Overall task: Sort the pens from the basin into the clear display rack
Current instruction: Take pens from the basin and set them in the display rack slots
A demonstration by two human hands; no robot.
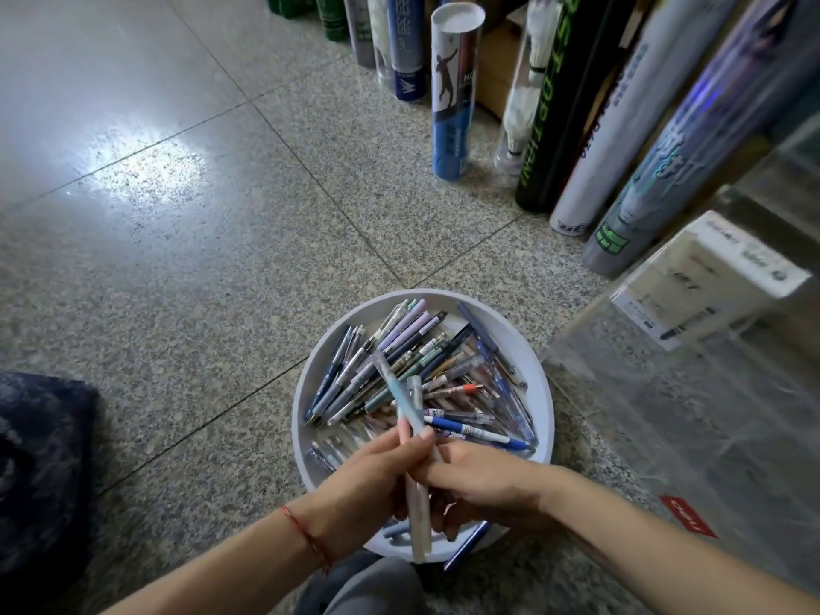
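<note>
Pens [399, 361], slim plastic barrels in blue, lilac and grey, are heaped in the round white basin [545, 392] on the speckled stone floor [222, 281]. A few pale pens [419, 521] are gripped above it by the left hand [364, 486] and right hand [483, 481], fingers curled round them. The clear display rack [692, 415] is set just beside the basin.

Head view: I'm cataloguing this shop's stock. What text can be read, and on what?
"OPTIMA": green letters down the black cardboard tube.
"deli": white on the red label on the clear plastic display rack.
Too blurred to read: white box, pens, other tubes.
</note>
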